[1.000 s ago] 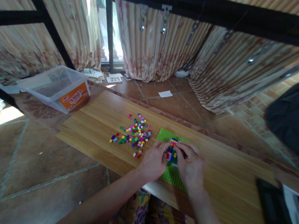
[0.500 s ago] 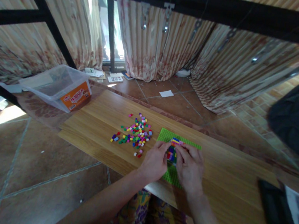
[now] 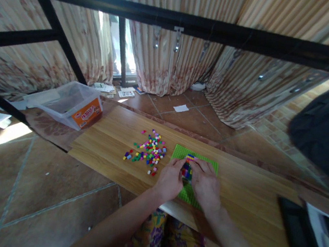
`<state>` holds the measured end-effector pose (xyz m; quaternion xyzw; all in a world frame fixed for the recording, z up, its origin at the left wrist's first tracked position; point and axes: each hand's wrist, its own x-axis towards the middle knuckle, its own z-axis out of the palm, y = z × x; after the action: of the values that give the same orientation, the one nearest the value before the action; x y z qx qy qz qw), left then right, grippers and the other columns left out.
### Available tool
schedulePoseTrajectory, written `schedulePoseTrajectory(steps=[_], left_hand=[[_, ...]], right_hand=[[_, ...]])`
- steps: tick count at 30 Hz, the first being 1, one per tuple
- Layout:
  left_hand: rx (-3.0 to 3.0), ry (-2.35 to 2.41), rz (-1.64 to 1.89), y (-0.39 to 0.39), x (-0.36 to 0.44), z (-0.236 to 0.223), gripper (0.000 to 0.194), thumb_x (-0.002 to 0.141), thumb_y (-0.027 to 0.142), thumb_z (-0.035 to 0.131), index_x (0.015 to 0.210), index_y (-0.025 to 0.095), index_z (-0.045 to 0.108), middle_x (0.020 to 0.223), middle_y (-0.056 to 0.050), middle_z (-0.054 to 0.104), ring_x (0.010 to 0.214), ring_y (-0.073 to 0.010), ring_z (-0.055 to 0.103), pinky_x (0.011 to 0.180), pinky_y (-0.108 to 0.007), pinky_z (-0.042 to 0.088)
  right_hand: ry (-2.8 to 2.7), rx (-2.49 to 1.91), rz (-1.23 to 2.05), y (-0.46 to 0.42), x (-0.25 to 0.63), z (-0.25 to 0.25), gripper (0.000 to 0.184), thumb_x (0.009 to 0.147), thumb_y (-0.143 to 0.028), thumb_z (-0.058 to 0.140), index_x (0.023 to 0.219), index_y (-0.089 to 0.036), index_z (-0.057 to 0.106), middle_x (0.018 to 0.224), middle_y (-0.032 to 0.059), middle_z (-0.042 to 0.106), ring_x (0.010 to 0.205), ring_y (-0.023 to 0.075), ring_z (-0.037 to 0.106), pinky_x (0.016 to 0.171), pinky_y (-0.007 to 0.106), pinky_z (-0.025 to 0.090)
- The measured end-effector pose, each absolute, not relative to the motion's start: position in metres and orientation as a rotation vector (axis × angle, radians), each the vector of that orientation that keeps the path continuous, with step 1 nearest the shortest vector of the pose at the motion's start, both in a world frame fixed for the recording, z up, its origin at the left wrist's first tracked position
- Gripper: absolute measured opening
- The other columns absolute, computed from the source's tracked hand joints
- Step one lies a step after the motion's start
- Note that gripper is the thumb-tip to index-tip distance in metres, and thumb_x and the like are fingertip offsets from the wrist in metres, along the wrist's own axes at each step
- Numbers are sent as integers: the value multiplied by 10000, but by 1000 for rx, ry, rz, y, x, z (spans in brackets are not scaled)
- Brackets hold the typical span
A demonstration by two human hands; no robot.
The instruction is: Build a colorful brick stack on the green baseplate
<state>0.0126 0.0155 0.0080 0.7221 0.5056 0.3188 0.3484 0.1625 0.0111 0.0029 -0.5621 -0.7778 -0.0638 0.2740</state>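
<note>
A green studded baseplate (image 3: 186, 193) lies on the wooden tabletop, partly covered by my hands. On it stands a small build of multicoloured toy bricks (image 3: 187, 171), showing in the gap between my hands. My left hand (image 3: 170, 181) is closed at the build's left side, thumb and fingers bent against it. From the right, my right hand (image 3: 206, 184) grips the same build, its fingertips near the top rows. Whether a loose brick sits between the fingertips is too small to tell. Left of the baseplate spreads a pile of loose coloured bricks (image 3: 151, 151).
A clear plastic bin (image 3: 71, 105) with an orange label stands beyond the table's left end. A dark flat tablet-like object (image 3: 297, 230) and papers lie at the right. A black metal bar (image 3: 197, 26) crosses in front of the curtains.
The view has tilted up, so the whole scene sits slightly lower. My right hand's fingers have drawn in closer over the build; my left hand stays at its side.
</note>
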Motion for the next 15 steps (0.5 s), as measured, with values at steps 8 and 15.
schedulePoseTrajectory(steps=[8, 15], left_hand=[[1957, 1508, 976, -2, -41, -11, 466, 856, 105, 494, 1314, 185, 532, 1262, -120, 594, 1194, -239, 574, 1050, -429, 488], [2142, 1920, 867, 67, -85, -4, 411, 878, 224, 569, 1287, 188, 559, 1354, -123, 557, 1287, -263, 493, 1117, -435, 397]], right_hand=[[-1620, -1534, -72, -16, 173, 16, 311, 986, -360, 475, 1033, -187, 728, 996, 105, 731, 901, 226, 680, 836, 371, 543], [-1621, -1540, -22, -46, 179, -2, 288, 971, -403, 532, 1015, -207, 739, 1015, 65, 747, 875, 195, 715, 797, 307, 545]])
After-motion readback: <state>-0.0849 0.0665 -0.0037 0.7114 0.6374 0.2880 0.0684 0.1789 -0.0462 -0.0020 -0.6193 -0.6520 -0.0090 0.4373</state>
